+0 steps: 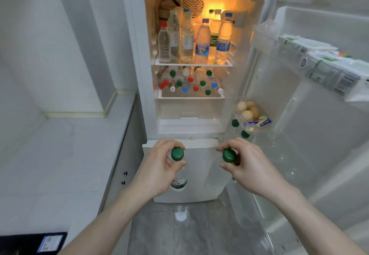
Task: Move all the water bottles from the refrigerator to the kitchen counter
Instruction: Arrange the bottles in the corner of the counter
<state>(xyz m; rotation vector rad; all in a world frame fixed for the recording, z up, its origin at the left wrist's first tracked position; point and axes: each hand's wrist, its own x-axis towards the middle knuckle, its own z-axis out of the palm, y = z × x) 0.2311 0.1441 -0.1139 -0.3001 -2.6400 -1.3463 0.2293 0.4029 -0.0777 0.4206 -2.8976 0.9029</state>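
Note:
My left hand (157,167) grips a green-capped water bottle (178,179) by its neck, hanging upright in front of the closed lower fridge door. My right hand (245,167) holds a second green-capped bottle (228,155) the same way; its clear body is hard to make out. The open refrigerator (137,55) holds several upright bottles on the lit top shelf (193,64) and several lying bottles with green, red, blue and white caps on the shelf below (190,96). Two more green-capped bottles (235,123) stand low in the open door.
The white kitchen counter (65,155) runs along the left, touching the fridge's side. The open fridge door (319,125) swings out on the right, with cartons in its upper rack (323,65) and eggs (247,110) lower down. A dark device (40,241) lies at the counter's near edge. Grey floor below.

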